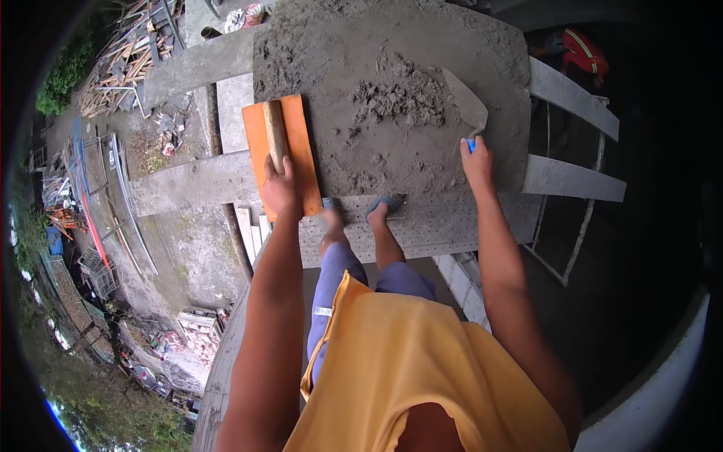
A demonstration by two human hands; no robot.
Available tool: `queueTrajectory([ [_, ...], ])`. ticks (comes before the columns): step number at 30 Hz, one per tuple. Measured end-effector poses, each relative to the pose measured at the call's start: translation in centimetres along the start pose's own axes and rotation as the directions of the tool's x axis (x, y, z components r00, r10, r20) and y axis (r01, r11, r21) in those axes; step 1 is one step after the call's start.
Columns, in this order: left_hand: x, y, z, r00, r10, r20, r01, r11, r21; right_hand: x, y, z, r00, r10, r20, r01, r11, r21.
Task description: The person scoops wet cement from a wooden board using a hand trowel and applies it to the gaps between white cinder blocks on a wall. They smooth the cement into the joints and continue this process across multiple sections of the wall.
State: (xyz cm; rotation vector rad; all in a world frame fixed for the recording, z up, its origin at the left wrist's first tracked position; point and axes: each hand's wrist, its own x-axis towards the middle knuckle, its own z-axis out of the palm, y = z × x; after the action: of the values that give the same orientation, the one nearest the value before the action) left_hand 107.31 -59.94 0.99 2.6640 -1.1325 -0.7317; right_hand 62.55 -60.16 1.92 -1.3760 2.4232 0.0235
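My left hand [282, 188] is closed around the wooden handle of an orange plastering float [300, 143], held over the left edge of a mortar-covered board [331, 45]. In my right hand [477, 162] is a pointed trowel [467, 102], gripped by its blue handle. Its grey blade reaches up and left over the board, beside a crumbly heap of wet mortar [403, 98]. Whether the blade touches the mortar I cannot tell. Thin wet mortar and small lumps cover the rest of the board.
I stand on a perforated metal plank [429, 226] at the board's near side. Pale planks [196, 181] stick out left and right [572, 181] over a drop. Ground with timber scraps [124, 79] lies far below at left. At upper right is a person in red [584, 54].
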Motion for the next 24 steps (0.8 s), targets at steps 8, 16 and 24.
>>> queueTrajectory([
  [8, 1.9, -4.9, -0.5, 0.968, 0.252, 0.001, -0.244, 0.938, -0.246, -9.9, -5.2, -1.3, 0.922, 0.01, 0.388, -0.333, 0.534, 0.777],
  [16, 1.7, -11.7, -9.3, 0.995, 0.077, 0.07, -0.037, 0.891, -0.452, -23.8, -18.2, 10.5, 0.844, -0.197, 0.499, -0.224, 0.716, 0.662],
  [24, 1.3, -18.2, -10.8, 1.0, 0.011, 0.007, -0.006, 0.863, -0.505, -23.1, -20.6, 11.0, 0.806, -0.095, 0.585, -0.259, 0.832, 0.491],
])
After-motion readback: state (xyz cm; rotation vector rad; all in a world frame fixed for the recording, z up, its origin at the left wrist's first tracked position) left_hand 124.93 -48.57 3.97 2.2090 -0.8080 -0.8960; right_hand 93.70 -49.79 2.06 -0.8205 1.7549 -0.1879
